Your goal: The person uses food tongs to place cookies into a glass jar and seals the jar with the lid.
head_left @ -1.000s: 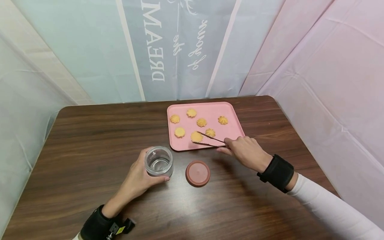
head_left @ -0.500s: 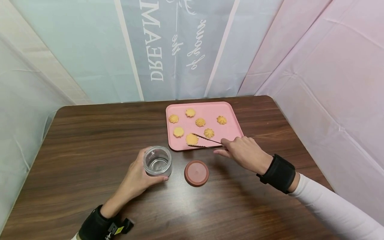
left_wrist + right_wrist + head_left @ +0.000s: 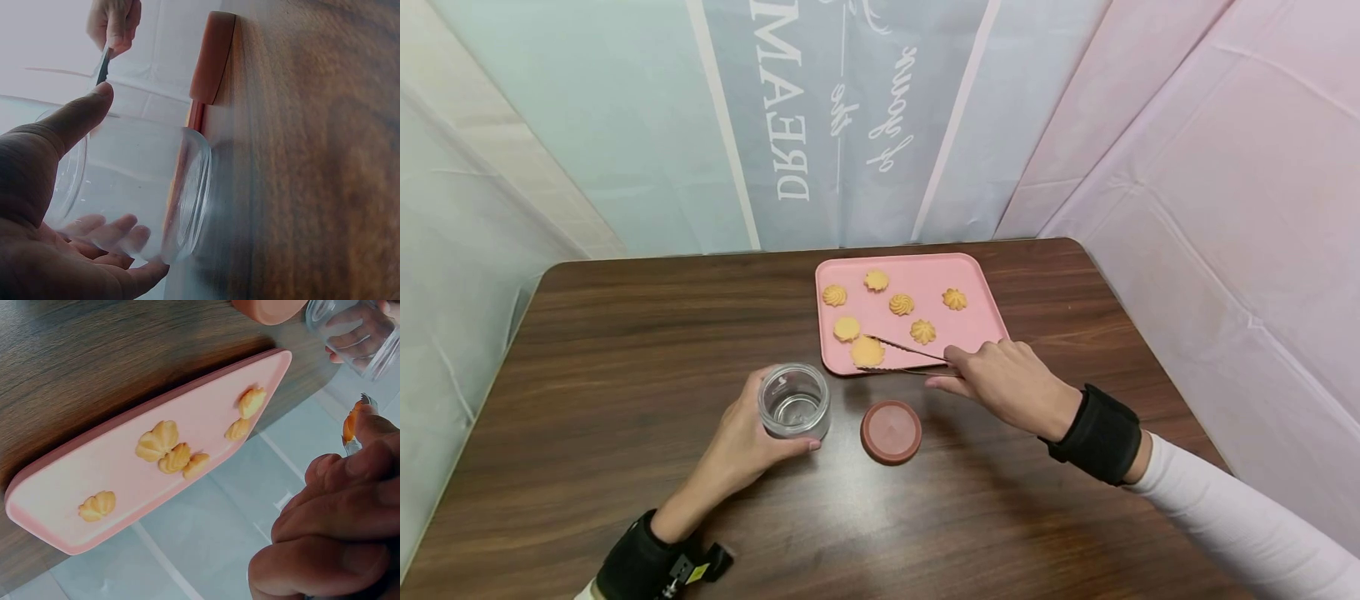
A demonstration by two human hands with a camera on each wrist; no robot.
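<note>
The right hand [image 3: 1009, 385] hides the handle end of the metal tongs [image 3: 910, 372], white lettering [image 3: 786, 129] on the backdrop [image 3: 655, 167] runs off the head view's top edge, and the right wrist view crops the glass jar [image 3: 353, 331] and brown lid [image 3: 272, 307].

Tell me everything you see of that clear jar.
The clear jar is round and glassy-looking, with an uncovered mouth and ringed base. It appears empty. Upright, it is on or just above the brown table, left of the brown lid and nearer the person than the pink tray. The left grip holds it by its sides.
</note>
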